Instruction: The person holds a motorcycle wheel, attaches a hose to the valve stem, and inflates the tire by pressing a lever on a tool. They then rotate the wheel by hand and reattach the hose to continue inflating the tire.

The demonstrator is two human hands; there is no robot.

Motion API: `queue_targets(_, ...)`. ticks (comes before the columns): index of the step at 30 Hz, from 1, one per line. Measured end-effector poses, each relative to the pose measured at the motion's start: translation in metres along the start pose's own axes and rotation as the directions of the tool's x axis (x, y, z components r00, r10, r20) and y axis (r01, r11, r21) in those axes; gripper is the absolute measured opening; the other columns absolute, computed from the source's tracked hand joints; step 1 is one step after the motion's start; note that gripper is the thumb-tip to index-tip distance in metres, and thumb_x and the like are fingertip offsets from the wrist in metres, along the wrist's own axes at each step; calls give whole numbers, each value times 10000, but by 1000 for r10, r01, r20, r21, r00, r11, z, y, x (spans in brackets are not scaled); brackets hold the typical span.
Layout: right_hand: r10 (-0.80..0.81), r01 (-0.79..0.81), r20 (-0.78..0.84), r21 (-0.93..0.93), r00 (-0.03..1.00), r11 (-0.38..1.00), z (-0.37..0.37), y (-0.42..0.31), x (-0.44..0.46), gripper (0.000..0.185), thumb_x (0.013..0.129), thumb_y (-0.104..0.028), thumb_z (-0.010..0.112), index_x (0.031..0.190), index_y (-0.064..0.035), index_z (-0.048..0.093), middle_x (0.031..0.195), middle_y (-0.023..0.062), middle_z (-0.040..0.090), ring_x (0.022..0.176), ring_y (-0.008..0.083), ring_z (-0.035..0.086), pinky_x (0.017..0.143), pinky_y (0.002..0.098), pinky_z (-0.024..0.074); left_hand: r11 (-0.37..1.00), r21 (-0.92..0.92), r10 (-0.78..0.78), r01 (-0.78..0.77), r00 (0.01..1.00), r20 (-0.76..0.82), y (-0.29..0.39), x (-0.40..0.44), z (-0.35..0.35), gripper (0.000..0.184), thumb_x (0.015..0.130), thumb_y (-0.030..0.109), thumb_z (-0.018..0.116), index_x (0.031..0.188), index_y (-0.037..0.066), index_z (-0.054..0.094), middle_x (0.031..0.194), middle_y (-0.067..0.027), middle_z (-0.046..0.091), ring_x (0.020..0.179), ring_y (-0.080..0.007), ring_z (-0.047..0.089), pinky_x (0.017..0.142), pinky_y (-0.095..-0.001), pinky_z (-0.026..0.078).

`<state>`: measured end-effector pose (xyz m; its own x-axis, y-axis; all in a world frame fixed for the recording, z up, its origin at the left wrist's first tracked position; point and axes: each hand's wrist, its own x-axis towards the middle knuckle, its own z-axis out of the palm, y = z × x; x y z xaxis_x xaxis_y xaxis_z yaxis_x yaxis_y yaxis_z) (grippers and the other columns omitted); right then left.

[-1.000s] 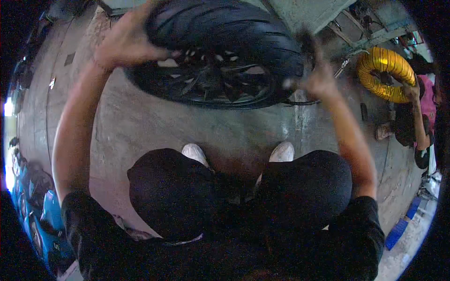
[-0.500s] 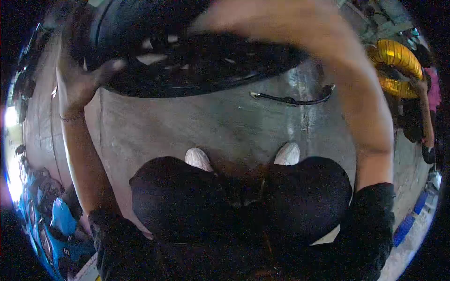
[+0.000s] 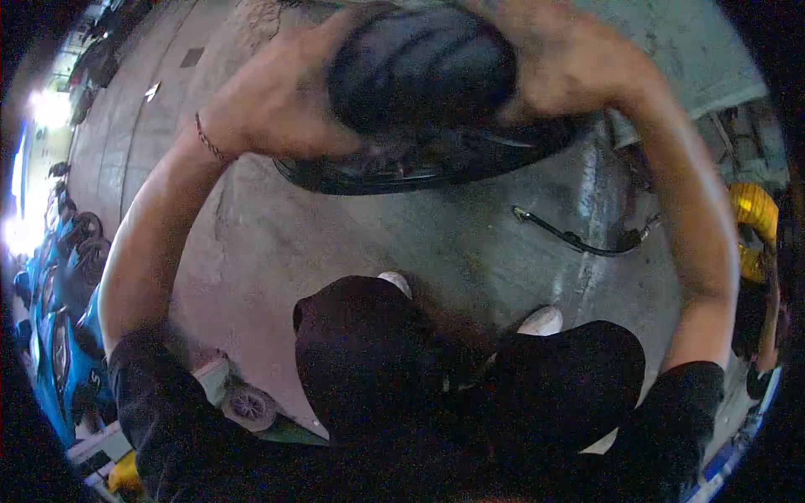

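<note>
A black wheel with a treaded tyre (image 3: 423, 67) stands upright in front of me at the top of the view, its darker rim and spokes (image 3: 419, 163) showing low down. My left hand (image 3: 289, 101) is pressed round the tyre's left side, thumb toward me. On the opposite side my right hand (image 3: 566, 75) grips the tyre, with its fingers partly hidden and blurred. A short black hose (image 3: 579, 241) with metal ends lies on the concrete floor right of the wheel.
Blue motorcycles (image 3: 63, 335) stand in a row at the left. A small grey wheel (image 3: 249, 407) is near my left elbow. At the right edge a person's arm (image 3: 770, 314) is beside a yellow ribbed coil (image 3: 753, 214). My white shoes (image 3: 541, 321) are on the floor.
The wheel has turned so its tread faces me. My left hand has moved right and onto the tyre, and the right hand has shifted to its right side. The view has swung left.
</note>
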<state>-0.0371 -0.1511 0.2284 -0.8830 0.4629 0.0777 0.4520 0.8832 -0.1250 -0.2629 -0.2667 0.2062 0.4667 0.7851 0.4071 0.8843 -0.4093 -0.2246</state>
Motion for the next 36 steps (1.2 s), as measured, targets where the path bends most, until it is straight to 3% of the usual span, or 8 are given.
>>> queue_targets(2, -396, 298, 313, 317, 863, 900, -37, -21, -4, 884, 631, -320, 766, 1292, 60, 320, 1141, 285, 505, 1107, 365, 515, 926, 423, 443, 969, -232, -62, 88, 991, 116, 7, -8, -2, 857, 491, 274, 829, 1229, 31, 468, 1169, -154, 564, 1080, -316, 552, 975, -385, 409)
queue_targets(5, -240, 218, 43, 283, 970, 934, 5, -25, -15, 799, 450, -105, 799, 1174, 20, 485, 1093, 193, 596, 1042, 342, 577, 944, 388, 446, 809, -532, -97, 250, 949, 298, 16, -16, -5, 824, 503, 190, 797, 1234, 39, 450, 1119, -146, 603, 1027, -311, 605, 902, -389, 484)
queue_targets(8, -162, 138, 58, 298, 985, 945, 21, -27, -25, 792, 427, -79, 715, 1175, 31, 479, 1050, 214, 590, 1033, 390, 559, 931, 392, 445, 784, -584, -20, 212, 948, 318, 15, -23, -3, 846, 495, 188, 787, 1252, 47, 435, 1153, -156, 588, 1061, -309, 588, 920, -397, 476)
queue_targets(22, 1, 4, 151, -30, 988, 1000, -7, 18, -44, 1082, 397, -184, 808, 1366, -37, 351, 1310, 203, 462, 1231, 352, 431, 1045, 400, 337, 803, -531, -142, 270, 952, 270, 7, -13, 33, 1034, 504, 389, 867, 1317, -11, 368, 1250, -187, 512, 1177, -308, 497, 1002, -403, 397)
queue_targets(25, -197, 197, 9, -59, 980, 979, -8, -28, -27, 1132, 401, -229, 842, 1388, -30, 323, 1343, 205, 441, 1260, 362, 402, 1075, 396, 305, 722, -671, -26, 167, 976, 214, 17, 7, 32, 1049, 497, 410, 867, 1322, -5, 368, 1262, -194, 499, 1198, -329, 471, 1017, -414, 378)
queue_targets(27, -79, 90, 460, -3, 884, 996, -40, -43, -15, 757, 620, -242, 739, 1182, 108, 373, 963, 241, 558, 966, 353, 582, 803, 430, 493, 811, -526, -3, 254, 902, 432, 19, 16, 20, 930, 534, 426, 833, 1217, -41, 408, 1137, -238, 545, 1028, -374, 571, 859, -449, 473)
queue_targets(30, -95, 78, 454, 57, 886, 995, -34, -41, -24, 690, 618, -179, 693, 1135, 147, 374, 872, 215, 553, 863, 347, 605, 735, 426, 506, 765, -641, 116, 62, 966, 232, 30, 15, 17, 894, 523, 423, 842, 1162, -33, 415, 1072, -222, 561, 959, -380, 590, 784, -445, 488)
queue_targets(36, -122, 60, 447, 151, 886, 987, -27, -49, -27, 645, 616, -117, 657, 1147, 148, 403, 821, 249, 577, 738, 344, 622, 703, 409, 530, 776, -612, 125, 151, 915, 384, 26, 9, 9, 889, 520, 385, 849, 1181, -28, 422, 1056, -218, 568, 981, -357, 589, 812, -426, 488)
